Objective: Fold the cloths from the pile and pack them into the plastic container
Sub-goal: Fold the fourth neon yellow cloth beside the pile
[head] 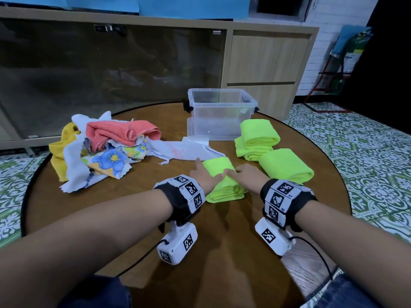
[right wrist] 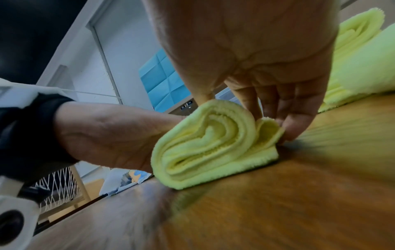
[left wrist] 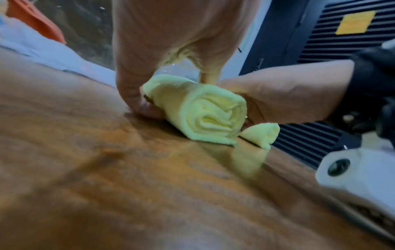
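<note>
A neon green cloth (head: 222, 183), folded into a thick wad, lies on the round wooden table (head: 133, 218) in front of me. My left hand (head: 205, 174) cups its left side, fingers down to the table and thumb on top. My right hand (head: 243, 174) grips its right side; in the right wrist view its fingers (right wrist: 288, 118) pinch the cloth's loose edge (right wrist: 267, 128). The clear plastic container (head: 220, 112) stands behind, with no cloth visible inside. The pile of unfolded cloths (head: 100, 150) lies to the left.
A stack of two folded green cloths (head: 255, 138) and a further one (head: 287, 166) lie to the right of the container. A flat white cloth (head: 184, 150) is spread between pile and container. A cabinet (head: 111, 74) stands behind the table.
</note>
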Demonstrator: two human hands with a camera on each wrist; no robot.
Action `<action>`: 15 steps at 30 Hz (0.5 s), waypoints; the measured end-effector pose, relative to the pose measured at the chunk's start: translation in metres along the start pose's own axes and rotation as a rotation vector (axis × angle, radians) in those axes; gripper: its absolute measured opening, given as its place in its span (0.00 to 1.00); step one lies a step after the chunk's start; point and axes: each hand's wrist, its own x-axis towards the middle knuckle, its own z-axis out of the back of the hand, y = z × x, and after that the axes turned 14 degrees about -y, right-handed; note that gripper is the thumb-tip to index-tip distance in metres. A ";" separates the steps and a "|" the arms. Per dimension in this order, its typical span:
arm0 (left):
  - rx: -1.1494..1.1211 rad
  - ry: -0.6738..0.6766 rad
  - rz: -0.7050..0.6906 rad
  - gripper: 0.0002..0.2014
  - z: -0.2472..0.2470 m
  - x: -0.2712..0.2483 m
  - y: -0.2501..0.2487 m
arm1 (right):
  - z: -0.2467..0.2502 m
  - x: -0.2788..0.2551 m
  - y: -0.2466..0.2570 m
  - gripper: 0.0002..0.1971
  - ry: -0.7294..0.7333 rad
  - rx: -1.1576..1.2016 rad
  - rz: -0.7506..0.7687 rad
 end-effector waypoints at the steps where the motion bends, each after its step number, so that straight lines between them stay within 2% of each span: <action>1: -0.044 0.005 0.052 0.47 0.001 0.003 0.000 | 0.000 0.000 0.000 0.24 -0.011 -0.012 0.010; 3: -0.172 0.041 0.158 0.44 0.004 0.009 0.002 | 0.000 0.000 0.002 0.25 -0.027 -0.042 0.021; 5: -0.329 0.070 0.235 0.34 0.008 0.010 0.004 | 0.002 0.001 0.001 0.25 -0.030 -0.044 0.016; 7: -0.424 0.086 0.283 0.28 0.011 0.008 0.006 | 0.003 0.000 0.001 0.24 -0.027 -0.026 0.007; 8: -0.457 0.099 0.292 0.28 0.012 0.008 0.006 | 0.003 0.000 0.002 0.24 -0.015 0.000 0.005; 10: -0.505 0.098 0.272 0.34 0.013 0.008 0.007 | 0.001 -0.001 0.004 0.24 0.016 0.129 0.001; 12: -0.576 0.040 0.237 0.39 0.016 0.008 0.008 | -0.001 -0.004 0.007 0.23 0.034 0.286 -0.004; 15: -0.609 -0.058 0.169 0.38 0.024 0.008 0.008 | -0.001 -0.006 0.016 0.21 0.022 0.412 0.008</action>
